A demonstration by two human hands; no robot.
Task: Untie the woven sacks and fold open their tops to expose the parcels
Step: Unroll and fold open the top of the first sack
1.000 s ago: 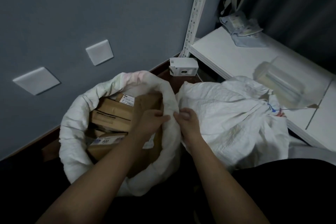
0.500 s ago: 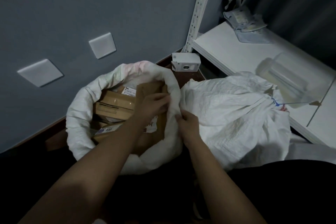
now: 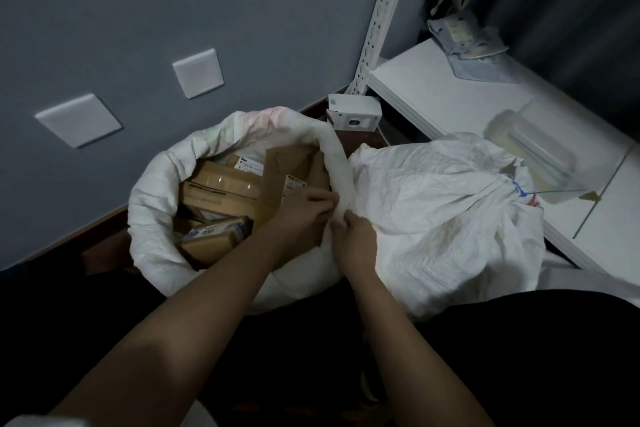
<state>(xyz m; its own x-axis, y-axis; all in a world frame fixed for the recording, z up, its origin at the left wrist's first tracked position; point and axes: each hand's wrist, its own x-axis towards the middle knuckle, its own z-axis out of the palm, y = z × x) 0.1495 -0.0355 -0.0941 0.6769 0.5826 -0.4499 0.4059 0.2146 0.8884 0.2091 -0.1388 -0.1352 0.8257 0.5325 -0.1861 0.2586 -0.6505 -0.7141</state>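
Risk 1: the rolled rim of the open sack (image 3: 156,204) may spring back up over the parcels (image 3: 221,185). Woven fabric looks stiff; the cuff at the right edge, where both hands work, looks the least settled part of the roll. Likely cause: letting go before the fold is pressed flat.

Risk 2: the tall brown box (image 3: 289,166) leaning against that same edge could tip or get dragged if the cuff is pulled down hard against it.

Risk 3: the second sack (image 3: 440,215), touching the open one on its right, is still tied at the neck with a blue cord (image 3: 519,189). It slumps toward the white shelf (image 3: 433,94); tugging the shared side could roll it further.

Pose: left hand (image 3: 304,211) reaches in from inside the sack mouth, fingers curled and pinching the rim fabric. Right hand (image 3: 355,239) meets it from outside, fingers closed on the same fold. Both forearms extend forward and converge at the right edge of the sack opening. Hands nearly touching.

Floor dark; a small white box (image 3: 353,113) stands by the wall corner.
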